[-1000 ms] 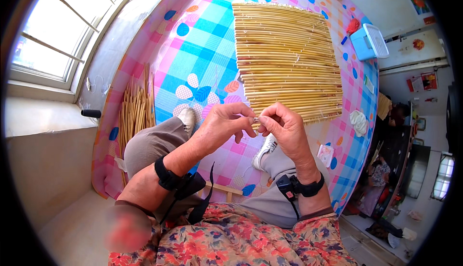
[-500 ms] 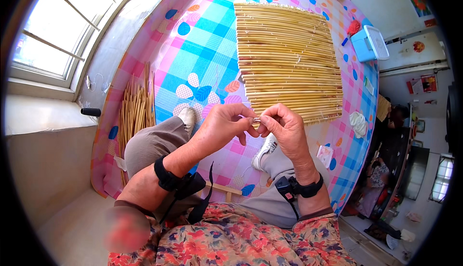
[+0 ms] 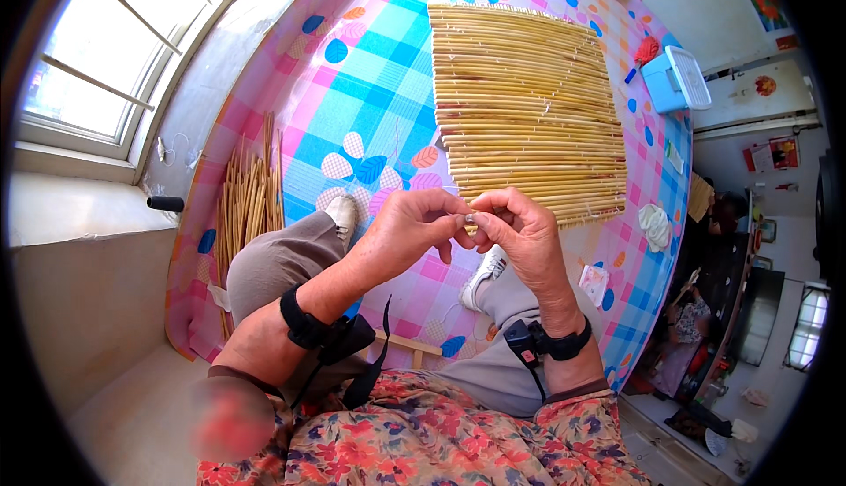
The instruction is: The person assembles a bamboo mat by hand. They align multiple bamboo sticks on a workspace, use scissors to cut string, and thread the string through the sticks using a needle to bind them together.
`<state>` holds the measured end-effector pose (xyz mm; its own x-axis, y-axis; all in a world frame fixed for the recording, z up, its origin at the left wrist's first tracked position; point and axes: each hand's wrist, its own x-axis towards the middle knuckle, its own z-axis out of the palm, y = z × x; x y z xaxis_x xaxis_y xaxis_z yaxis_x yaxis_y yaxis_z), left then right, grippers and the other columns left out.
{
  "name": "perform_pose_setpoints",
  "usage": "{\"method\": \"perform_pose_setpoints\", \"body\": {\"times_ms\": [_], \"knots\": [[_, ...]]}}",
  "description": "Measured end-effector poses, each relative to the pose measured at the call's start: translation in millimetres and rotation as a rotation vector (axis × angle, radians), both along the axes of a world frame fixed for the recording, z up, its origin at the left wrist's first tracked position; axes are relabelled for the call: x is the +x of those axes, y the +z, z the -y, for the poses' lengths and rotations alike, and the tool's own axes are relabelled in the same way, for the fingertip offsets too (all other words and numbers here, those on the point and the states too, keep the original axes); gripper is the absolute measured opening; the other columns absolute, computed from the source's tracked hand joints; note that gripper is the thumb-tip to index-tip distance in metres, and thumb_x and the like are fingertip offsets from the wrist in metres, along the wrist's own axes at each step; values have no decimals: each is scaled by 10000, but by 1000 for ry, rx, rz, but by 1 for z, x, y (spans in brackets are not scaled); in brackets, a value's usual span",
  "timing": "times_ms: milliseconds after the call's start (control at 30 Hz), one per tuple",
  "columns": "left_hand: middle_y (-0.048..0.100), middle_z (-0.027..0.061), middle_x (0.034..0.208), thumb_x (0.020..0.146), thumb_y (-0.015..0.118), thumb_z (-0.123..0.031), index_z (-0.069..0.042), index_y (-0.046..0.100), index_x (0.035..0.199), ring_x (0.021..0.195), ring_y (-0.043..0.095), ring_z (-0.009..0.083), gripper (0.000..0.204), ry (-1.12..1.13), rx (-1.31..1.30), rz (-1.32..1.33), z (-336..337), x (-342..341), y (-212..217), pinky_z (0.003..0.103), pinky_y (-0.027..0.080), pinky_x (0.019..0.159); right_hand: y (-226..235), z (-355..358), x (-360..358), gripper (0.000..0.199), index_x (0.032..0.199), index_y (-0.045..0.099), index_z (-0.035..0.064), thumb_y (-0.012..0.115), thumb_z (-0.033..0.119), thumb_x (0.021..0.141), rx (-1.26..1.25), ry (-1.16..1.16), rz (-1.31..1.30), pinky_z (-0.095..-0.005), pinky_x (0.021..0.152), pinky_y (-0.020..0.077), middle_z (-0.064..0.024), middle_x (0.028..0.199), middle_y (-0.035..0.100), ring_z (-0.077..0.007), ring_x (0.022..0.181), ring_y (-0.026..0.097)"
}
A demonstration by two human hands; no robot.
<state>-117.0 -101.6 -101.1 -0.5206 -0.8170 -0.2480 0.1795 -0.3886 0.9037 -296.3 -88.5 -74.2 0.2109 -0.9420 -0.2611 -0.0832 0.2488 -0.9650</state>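
A mat of tied pale reed stalks [image 3: 527, 107] lies flat on the checked pink and blue floor cloth [image 3: 370, 89] in front of me. My left hand [image 3: 410, 230] and my right hand [image 3: 522, 235] meet at its near edge, fingertips pinched together on a small light object [image 3: 470, 219], too small to name. Both wrists wear black bands. My bent legs and white shoes [image 3: 342, 215] rest under the hands.
A bundle of loose reed stalks [image 3: 251, 200] lies to my left by the wall under a window. A blue plastic box [image 3: 674, 81] and a red brush sit at the far right. A white cloth [image 3: 655, 226] and small packet lie to my right.
Both hands stay joined at the mat's near edge; the fingers have shifted slightly around the small object. The mat has not moved.
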Motion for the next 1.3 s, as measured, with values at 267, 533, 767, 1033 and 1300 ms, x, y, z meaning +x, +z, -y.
{"method": "perform_pose_setpoints", "body": {"times_ms": [267,533,767,1033,1300], "knots": [[620,72,854,893,539,-62,31,611,957,791,634,137,134,-39,-23,7,0,-1,-5,245,528,593,-1,0,-4,53,880,589,3,606,29,837,5,11,-45,-201,579,494,-17,796,592,-72,674,581],[621,75,856,886,537,-29,30,610,948,791,633,133,113,-38,-46,-7,-2,-1,-7,244,532,611,2,1,-2,47,860,585,-1,612,26,832,19,19,-57,-199,576,479,-22,784,575,-67,663,563],[624,69,825,877,547,-20,22,585,951,802,635,136,93,5,-43,68,-2,-2,-6,240,528,627,1,1,-5,60,881,579,-6,599,35,843,40,37,-38,-203,587,474,-25,772,571,-71,650,551],[578,73,832,818,585,-4,22,556,884,766,626,141,77,124,-98,-16,-8,-6,-9,255,524,638,-1,2,-6,69,896,576,1,589,57,858,70,31,-10,-203,582,476,-25,754,594,-69,652,561],[575,47,865,848,590,-17,6,582,900,813,629,140,56,61,-19,-73,-5,-3,-10,248,528,656,-1,2,-6,77,899,575,1,592,65,859,79,46,3,-193,571,469,-26,736,600,-65,633,563]]}}
